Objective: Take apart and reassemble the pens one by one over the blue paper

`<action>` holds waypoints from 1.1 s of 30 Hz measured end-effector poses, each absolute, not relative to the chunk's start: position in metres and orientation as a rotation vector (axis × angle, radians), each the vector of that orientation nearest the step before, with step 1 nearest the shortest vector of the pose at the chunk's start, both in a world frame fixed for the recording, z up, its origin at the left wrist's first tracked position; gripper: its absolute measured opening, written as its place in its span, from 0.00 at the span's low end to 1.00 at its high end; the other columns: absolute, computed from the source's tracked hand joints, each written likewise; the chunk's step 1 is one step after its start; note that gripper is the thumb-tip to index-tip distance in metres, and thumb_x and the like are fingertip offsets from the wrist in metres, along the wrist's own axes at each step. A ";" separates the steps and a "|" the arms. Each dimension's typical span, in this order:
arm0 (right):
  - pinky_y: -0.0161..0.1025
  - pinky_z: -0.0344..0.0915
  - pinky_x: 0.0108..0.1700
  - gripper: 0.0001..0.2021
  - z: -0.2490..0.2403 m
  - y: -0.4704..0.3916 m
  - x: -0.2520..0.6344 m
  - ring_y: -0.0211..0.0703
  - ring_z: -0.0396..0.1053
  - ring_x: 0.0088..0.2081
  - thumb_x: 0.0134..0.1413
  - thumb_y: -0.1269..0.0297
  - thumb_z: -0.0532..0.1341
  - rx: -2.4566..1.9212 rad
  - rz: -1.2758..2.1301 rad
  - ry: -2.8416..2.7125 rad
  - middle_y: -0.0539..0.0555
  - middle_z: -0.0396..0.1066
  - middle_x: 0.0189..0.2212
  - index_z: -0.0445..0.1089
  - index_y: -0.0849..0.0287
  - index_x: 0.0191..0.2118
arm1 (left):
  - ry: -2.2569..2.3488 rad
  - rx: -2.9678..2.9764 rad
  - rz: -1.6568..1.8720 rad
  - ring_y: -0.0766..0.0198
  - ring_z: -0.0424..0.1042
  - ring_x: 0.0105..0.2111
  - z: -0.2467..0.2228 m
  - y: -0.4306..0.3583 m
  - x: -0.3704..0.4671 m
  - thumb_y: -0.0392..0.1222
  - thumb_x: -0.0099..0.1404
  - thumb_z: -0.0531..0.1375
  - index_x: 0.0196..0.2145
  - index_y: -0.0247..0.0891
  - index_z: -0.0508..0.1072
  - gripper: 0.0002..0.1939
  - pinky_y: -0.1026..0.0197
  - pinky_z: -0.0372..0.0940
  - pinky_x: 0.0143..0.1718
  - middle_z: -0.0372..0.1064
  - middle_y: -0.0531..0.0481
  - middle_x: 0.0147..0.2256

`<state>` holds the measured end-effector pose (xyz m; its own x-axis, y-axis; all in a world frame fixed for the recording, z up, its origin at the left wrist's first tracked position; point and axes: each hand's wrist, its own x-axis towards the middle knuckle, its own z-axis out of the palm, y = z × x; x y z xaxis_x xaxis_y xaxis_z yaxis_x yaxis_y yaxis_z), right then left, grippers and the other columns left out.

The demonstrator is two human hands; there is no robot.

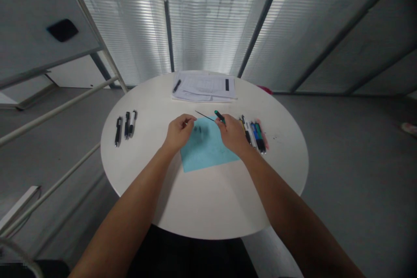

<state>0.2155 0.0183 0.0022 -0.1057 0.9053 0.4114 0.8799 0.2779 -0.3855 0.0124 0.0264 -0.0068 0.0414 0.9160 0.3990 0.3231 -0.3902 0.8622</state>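
Note:
Over a sheet of light blue paper (208, 152), my right hand (233, 132) is closed on a pen barrel (219, 116) with a green end. From the same fingers a thin dark rod, like a pen refill (204, 115), points toward the left. My left hand (180, 130) is pinched near the rod's far end; what it holds, if anything, is too small to make out. Small dark pieces (197, 129) show over the paper between my hands, too blurred to name.
On the round white table (208, 208), several pens (257, 134) lie in a row at the right. Three pens (127, 125) lie at the left. At the back, a stack of printed papers (205, 87) has a black pen (177, 86) on it. Metal rails (65, 100) stand at the left.

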 end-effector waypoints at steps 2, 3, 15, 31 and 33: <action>0.46 0.58 0.46 0.15 0.004 0.015 0.212 0.52 0.68 0.45 0.65 0.57 0.49 -1.521 0.086 -1.988 0.60 0.73 0.42 0.67 0.59 0.45 | 1.228 1.840 1.298 0.65 0.68 0.28 -0.005 0.025 0.014 0.44 0.62 0.56 0.34 0.38 0.77 0.11 0.62 0.62 0.32 0.73 0.50 0.30; 0.46 0.58 0.47 0.15 0.005 0.013 0.210 0.52 0.68 0.45 0.65 0.57 0.49 -1.495 0.095 -1.991 0.60 0.73 0.42 0.67 0.59 0.44 | 1.219 1.864 1.281 0.64 0.69 0.29 -0.004 0.024 0.015 0.45 0.62 0.57 0.34 0.38 0.77 0.11 0.62 0.62 0.33 0.74 0.49 0.31; 0.45 0.58 0.46 0.15 0.009 0.006 0.204 0.51 0.67 0.44 0.65 0.56 0.49 -1.420 0.200 -2.056 0.60 0.73 0.41 0.67 0.59 0.44 | 1.097 1.520 1.211 0.72 0.60 0.19 0.006 0.019 0.023 0.54 0.56 0.63 0.25 0.35 0.77 0.17 0.66 0.57 0.19 0.76 0.46 0.34; 0.41 0.61 0.45 0.21 0.005 0.010 0.216 0.47 0.69 0.43 0.66 0.51 0.44 -1.397 0.313 -2.058 0.56 0.72 0.41 0.69 0.55 0.46 | 1.012 1.169 1.410 0.71 0.68 0.19 0.009 0.024 0.016 0.55 0.57 0.62 0.32 0.35 0.69 0.18 0.67 0.58 0.15 0.75 0.43 0.38; 0.41 0.62 0.45 0.21 0.005 0.010 0.216 0.46 0.69 0.43 0.66 0.51 0.44 -1.380 0.318 -2.093 0.55 0.73 0.40 0.70 0.55 0.46 | 1.003 1.154 1.394 0.70 0.69 0.19 0.009 0.024 0.016 0.55 0.58 0.61 0.33 0.36 0.68 0.18 0.67 0.58 0.15 0.75 0.43 0.38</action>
